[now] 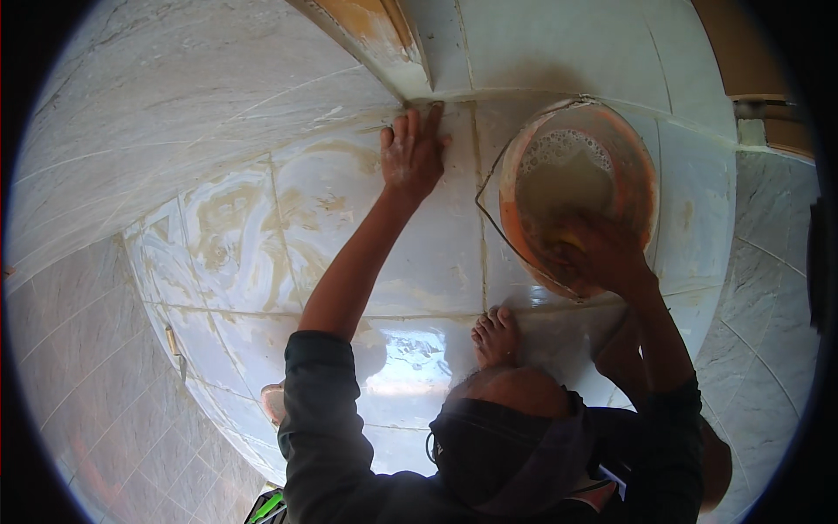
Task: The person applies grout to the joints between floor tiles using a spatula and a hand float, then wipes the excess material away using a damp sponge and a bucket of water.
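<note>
A person crouches barefoot on pale floor tiles [415, 271] streaked with tan smears [223, 240], both arms stretched forward. The right hand [611, 253] reaches into an orange bucket [515, 205] of cloudy water [567, 188], with foam [567, 147] along the far side. Its fingers curl in shadow near the front wall of the bucket. A hint of yellow shows among them, perhaps a sponge, but whether they are closed on it cannot be told. The left hand [414, 162] is open and holds nothing visible, its fingers spread on the tiles at the foot of the wall, just beside the door frame [406, 70].

To rinse well here, the right hand would best work below the surface and squeeze out over the water, so that drips fall inside. Keeping the left palm flat gives steady support on what look like slick tiles; leaning on the bucket's rim could tip it.

The bucket stands in front of the person, to the right of the left hand and well apart from it. The right hand is inside, at the near end. The wire handle [479, 203] hangs down the bucket's left side.
</note>
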`<state>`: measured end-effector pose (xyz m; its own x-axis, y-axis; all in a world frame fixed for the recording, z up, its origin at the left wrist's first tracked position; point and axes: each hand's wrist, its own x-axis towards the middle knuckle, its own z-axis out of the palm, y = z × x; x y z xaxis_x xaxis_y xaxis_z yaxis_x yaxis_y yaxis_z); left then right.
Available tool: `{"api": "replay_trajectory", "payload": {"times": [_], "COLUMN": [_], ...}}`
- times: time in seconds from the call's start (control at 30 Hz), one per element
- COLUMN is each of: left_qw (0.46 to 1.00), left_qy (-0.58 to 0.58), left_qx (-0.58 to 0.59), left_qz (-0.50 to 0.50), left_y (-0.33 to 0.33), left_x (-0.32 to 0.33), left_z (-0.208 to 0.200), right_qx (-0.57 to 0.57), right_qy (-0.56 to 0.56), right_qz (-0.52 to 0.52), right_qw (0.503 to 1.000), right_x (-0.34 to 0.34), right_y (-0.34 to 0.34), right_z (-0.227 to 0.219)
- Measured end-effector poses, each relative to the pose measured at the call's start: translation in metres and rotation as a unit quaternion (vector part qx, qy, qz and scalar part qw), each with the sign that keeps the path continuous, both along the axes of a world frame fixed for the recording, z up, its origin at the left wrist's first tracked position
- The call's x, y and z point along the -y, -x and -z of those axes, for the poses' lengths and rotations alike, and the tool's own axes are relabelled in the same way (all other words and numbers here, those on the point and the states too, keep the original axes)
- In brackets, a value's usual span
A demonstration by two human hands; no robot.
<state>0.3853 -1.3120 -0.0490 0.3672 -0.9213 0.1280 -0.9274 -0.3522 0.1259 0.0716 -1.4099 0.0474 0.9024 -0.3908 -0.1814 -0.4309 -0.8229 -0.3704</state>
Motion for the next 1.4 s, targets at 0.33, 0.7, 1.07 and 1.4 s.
{"api": "replay_trajectory", "payload": {"times": [0.33,0.7,1.07,1.4], "left_qw": [1.0,1.0,0.999,0.993], "left_qy": [-0.016,-0.016,-0.039,-0.006], "left_qx": [0.022,-0.002,0.001,0.094], "left_qz": [-0.003,-0.001,-0.013,0.074], "left_y": [-0.017,-0.017,-0.013,-0.046], "left_x": [-0.021,-0.015,-0.019,-0.025], "left_z": [-0.006,-0.006,-0.013,-0.002], "right_qx": [-0.022,-0.038,0.0,-0.016], "right_qy": [-0.042,-0.061,-0.028,-0.023], "right_qz": [0.027,0.022,0.017,0.017], "right_qw": [0.999,0.997,0.999,0.999], "right_x": [0.001,0.0,0.001,-0.001], "right_y": [-0.001,-0.006,0.001,0.002], "right_z": [-0.005,-0.01,-0.006,-0.002]}}
